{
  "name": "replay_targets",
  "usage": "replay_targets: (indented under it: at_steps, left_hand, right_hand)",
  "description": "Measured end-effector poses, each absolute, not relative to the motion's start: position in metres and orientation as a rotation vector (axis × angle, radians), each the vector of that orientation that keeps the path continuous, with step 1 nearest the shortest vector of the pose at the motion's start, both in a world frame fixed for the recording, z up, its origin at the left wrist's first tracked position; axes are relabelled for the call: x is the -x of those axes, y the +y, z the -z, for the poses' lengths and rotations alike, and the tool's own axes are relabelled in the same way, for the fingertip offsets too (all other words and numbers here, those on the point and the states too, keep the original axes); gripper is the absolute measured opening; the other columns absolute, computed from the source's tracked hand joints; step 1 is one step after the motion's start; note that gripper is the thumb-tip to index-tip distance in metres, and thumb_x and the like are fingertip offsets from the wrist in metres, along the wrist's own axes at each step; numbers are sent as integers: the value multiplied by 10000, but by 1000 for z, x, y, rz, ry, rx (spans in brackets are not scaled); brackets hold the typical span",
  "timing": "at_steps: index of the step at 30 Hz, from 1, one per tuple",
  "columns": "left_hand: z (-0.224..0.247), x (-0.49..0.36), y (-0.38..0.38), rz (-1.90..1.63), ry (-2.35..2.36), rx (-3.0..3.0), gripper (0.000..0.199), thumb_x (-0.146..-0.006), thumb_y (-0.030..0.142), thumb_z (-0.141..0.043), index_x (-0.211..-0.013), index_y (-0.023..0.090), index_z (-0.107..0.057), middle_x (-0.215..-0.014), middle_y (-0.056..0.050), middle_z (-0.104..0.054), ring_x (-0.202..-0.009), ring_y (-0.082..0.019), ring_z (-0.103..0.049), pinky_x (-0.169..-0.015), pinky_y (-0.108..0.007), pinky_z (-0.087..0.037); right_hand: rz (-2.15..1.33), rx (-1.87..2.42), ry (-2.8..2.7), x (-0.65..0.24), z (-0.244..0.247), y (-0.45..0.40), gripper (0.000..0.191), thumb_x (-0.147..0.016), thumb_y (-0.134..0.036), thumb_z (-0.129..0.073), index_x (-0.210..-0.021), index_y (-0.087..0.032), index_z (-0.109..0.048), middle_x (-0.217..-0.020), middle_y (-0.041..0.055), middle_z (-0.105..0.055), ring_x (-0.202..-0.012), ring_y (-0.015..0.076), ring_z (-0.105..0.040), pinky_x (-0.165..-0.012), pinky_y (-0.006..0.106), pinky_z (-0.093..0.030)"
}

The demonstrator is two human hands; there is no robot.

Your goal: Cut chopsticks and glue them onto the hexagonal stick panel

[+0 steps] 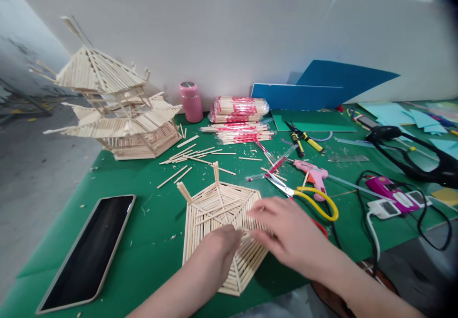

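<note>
A hexagonal panel of chopstick-like wooden sticks (211, 203) lies flat on the green table in front of me. Two short stick posts rise from its far left corners. Over its middle, my left hand (220, 246) has its fingers curled together, the tips turned away; what they pinch, if anything, is hidden. Just right of it, my right hand (289, 232) reaches over the panel's right side, thumb and fingers apart, slightly blurred. No object shows clearly between them. Yellow-handled scissors (318, 201) lie beyond my right hand.
A stick-built pagoda (118, 112) stands at the far left, near a pink bottle (191, 102) and wrapped chopsticks (238, 109). Loose sticks (193, 155) lie beyond the panel. A phone (89, 251) is at left; a pink glue gun (313, 174), pliers (304, 139) and a power strip (397, 198) are right.
</note>
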State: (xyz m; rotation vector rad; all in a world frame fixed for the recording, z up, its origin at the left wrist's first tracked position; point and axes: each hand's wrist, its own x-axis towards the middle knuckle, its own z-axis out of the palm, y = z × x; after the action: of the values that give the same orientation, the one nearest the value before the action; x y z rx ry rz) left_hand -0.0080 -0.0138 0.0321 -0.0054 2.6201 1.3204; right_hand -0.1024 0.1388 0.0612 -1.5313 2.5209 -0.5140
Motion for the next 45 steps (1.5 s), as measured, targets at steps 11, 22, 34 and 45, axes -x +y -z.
replay_targets:
  at_steps: [11,22,34,45]
  left_hand:
    - [-14,18,-12,-2276,1581,671,207,-738,307,-512,-742,104,-551,-558,31,-447,-435,-49,-344,-439,-203,-220]
    - [-17,20,-15,-2523,1307,723,169,-737,253,-559,-752,86,-568,-562,22,-474,-429,-31,-373,-437,-193,-215]
    - [-23,23,-17,-2532,1450,716,173,-720,275,-572,-748,106,-593,-589,17,-486,-437,-35,-337,-447,-208,-217]
    - [-36,22,-20,-2371,1722,655,219,-735,332,-537,-745,119,-588,-590,18,-474,-469,-55,-322,-452,-216,-203]
  right_hand:
    - [451,816,3165,147,10,242,245,-778,-261,-412,-979,-186,-531,-1014,95,-567,-875,225,-567,-697,327,-472]
    - [108,811,3183,155,19,240,279,-805,-287,-356,-981,-159,-530,-946,110,-618,-781,252,-596,-654,361,-473]
    - [1204,369,2367,109,-30,222,408,-784,-391,-418,-1146,-213,-476,-1209,84,-502,-1094,237,-466,-865,317,-417]
    - [1093,458,1993,95,-51,186,613,-660,-297,-568,-1225,-182,-362,-914,78,-610,-824,214,-576,-695,276,-478]
